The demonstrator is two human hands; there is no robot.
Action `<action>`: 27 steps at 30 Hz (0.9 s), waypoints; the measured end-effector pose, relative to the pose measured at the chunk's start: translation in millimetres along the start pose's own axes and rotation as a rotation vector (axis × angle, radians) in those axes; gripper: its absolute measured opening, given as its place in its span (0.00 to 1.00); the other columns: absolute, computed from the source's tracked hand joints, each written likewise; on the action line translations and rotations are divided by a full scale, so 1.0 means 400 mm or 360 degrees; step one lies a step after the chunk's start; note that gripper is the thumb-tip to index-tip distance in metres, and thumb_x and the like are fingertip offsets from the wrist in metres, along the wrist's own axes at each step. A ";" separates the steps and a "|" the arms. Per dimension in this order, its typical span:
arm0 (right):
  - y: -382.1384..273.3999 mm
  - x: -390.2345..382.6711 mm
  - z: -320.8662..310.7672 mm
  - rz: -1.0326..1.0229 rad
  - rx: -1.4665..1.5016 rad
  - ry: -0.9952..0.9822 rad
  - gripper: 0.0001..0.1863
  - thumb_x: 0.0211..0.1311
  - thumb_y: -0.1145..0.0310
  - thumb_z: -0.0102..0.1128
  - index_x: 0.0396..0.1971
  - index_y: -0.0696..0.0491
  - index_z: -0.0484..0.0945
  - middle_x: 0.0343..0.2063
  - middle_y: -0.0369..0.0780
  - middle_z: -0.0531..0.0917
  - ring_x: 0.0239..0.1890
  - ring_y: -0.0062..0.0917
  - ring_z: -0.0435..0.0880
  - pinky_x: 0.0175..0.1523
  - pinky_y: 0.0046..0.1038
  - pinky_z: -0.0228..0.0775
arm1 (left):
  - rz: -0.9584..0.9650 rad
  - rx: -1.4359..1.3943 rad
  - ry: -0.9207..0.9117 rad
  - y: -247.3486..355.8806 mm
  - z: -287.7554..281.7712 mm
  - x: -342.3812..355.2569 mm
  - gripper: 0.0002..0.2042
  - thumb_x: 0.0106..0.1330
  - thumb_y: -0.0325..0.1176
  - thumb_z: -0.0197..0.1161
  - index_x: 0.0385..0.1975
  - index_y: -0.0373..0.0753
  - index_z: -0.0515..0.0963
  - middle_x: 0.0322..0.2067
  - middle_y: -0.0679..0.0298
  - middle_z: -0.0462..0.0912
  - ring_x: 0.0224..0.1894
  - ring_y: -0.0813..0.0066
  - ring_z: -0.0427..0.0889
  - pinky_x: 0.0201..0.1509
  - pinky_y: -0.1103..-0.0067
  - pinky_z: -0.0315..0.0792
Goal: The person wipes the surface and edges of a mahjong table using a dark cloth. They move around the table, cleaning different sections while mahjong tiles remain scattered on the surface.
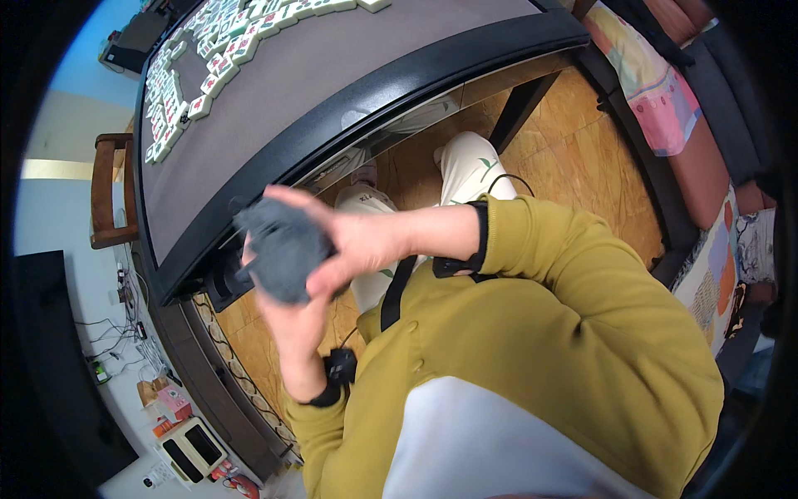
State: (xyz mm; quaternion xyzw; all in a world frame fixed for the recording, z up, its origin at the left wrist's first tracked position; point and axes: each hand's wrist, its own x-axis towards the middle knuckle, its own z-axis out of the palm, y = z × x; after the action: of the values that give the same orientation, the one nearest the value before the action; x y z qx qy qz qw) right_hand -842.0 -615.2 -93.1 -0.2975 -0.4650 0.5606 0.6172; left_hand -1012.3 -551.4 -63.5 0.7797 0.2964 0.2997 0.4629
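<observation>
A dark grey, rounded bundle (pixel 288 256), which looks like a balled-up cloth, is between my two hands over the table's near left corner. My left hand (pixel 295 324) closes on it from below, its fingers largely hidden behind the bundle. From the right, my right hand (pixel 362 237) wraps it, thumb in front and fingers over the top. Both hands are somewhat smeared by motion. Beyond them stands a black-framed table (pixel 307 91) with a grey top, where many mahjong tiles (pixel 223 71) lie in rows and loose groups.
A wooden chair (pixel 108 191) stands left of the table. At the lower left are a black television (pixel 66 366), cables and a cream-coloured appliance (pixel 193 451). A sofa (pixel 694 179) with patterned covers lines the right side. My legs (pixel 470 170) reach toward the table's underside.
</observation>
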 end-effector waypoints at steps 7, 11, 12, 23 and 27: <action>-0.152 -0.213 -0.201 -0.0571 0.0384 0.0627 0.52 0.53 0.46 0.68 0.73 0.57 0.57 0.66 0.50 0.71 0.66 0.39 0.74 0.69 0.43 0.70 | 0.0274 -0.0318 -0.0035 -0.044 0.019 0.058 0.29 0.60 0.38 0.74 0.61 0.36 0.75 0.69 0.54 0.65 0.68 0.62 0.69 0.67 0.63 0.67; -0.248 -0.425 -0.287 -0.1109 0.0216 0.1604 0.36 0.66 0.47 0.56 0.65 0.59 0.69 0.60 0.45 0.79 0.61 0.36 0.79 0.68 0.41 0.69 | -0.0656 -0.0806 0.1042 -0.277 -0.106 -0.023 0.20 0.73 0.43 0.62 0.58 0.37 0.73 0.66 0.56 0.69 0.65 0.67 0.72 0.62 0.65 0.72; -0.252 -0.449 -0.313 -0.1219 -0.0013 0.1803 0.33 0.68 0.50 0.55 0.63 0.60 0.71 0.59 0.44 0.80 0.61 0.35 0.79 0.68 0.39 0.69 | -0.0805 -0.0941 0.1193 -0.337 -0.137 -0.052 0.26 0.73 0.46 0.61 0.63 0.36 0.68 0.68 0.54 0.66 0.68 0.64 0.70 0.64 0.61 0.70; -0.268 -0.490 -0.472 -0.1441 0.0505 0.2120 0.24 0.66 0.53 0.58 0.55 0.53 0.78 0.52 0.43 0.84 0.55 0.39 0.82 0.64 0.45 0.72 | -0.0835 -0.2031 0.1104 -0.479 -0.356 0.052 0.45 0.70 0.63 0.47 0.76 0.32 0.49 0.76 0.47 0.52 0.77 0.44 0.52 0.76 0.40 0.45; -0.274 -0.564 -0.465 -0.1206 0.0046 0.2150 0.22 0.66 0.54 0.60 0.52 0.55 0.80 0.47 0.40 0.86 0.49 0.32 0.85 0.60 0.35 0.76 | -0.0718 -0.2001 0.1178 -0.370 -0.398 0.090 0.44 0.70 0.59 0.51 0.76 0.34 0.45 0.77 0.45 0.43 0.77 0.43 0.49 0.77 0.42 0.45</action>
State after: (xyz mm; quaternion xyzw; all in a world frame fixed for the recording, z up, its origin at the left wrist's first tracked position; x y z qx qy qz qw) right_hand -613.7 -826.5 -122.6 -0.3875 -0.0503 0.0140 0.9204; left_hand -1134.6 -379.6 -127.6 0.1386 0.3580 0.5521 0.7402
